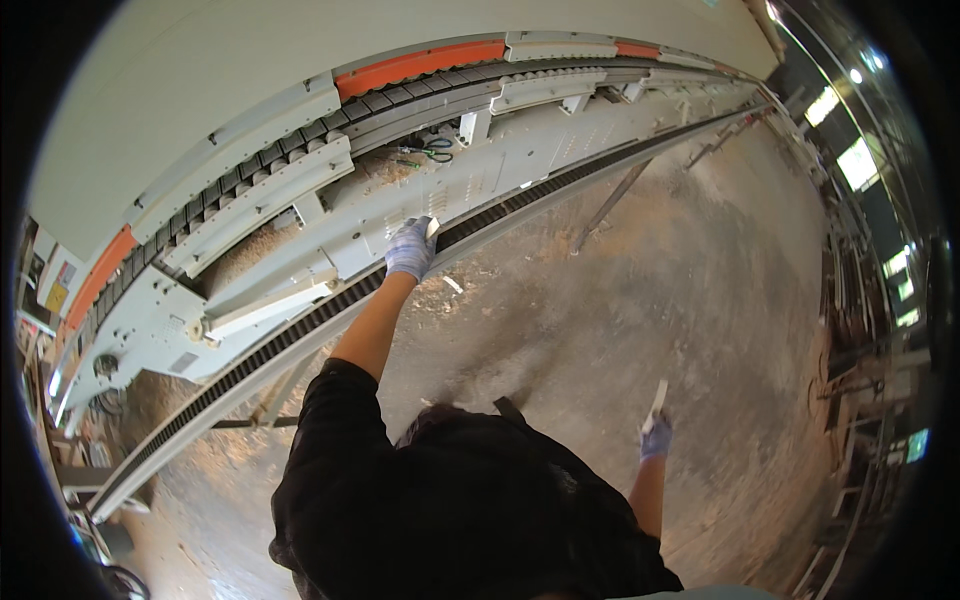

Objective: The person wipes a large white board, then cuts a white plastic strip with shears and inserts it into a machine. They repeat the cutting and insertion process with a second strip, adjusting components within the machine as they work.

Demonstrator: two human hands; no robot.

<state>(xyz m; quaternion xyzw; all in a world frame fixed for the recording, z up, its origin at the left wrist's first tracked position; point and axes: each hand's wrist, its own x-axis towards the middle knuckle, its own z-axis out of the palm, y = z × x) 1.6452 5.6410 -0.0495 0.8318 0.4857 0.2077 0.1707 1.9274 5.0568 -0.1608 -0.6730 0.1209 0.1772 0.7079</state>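
Note:
My left hand (pixel 408 250), in a light purple-and-white glove, reaches out to the dark ribbed rail (pixel 500 209) along the machine's front. Its fingers are closed around a small pale block (pixel 432 228), most of which the hand hides. Out over the floor to the right, my right hand (pixel 656 440) wears a matching glove. It grips a narrow pale strip (pixel 660 395), perhaps wood, whose end sticks up past the fingers.
Behind the rail runs a long pale machine (pixel 480 190) with a chain track (pixel 370 105) and orange guards (pixel 420 68). Scissors with dark handles (pixel 437 150) lie on its ledge among sawdust. A slanted metal leg (pixel 610 208) props the rail. Racks (pixel 850 370) line the far right.

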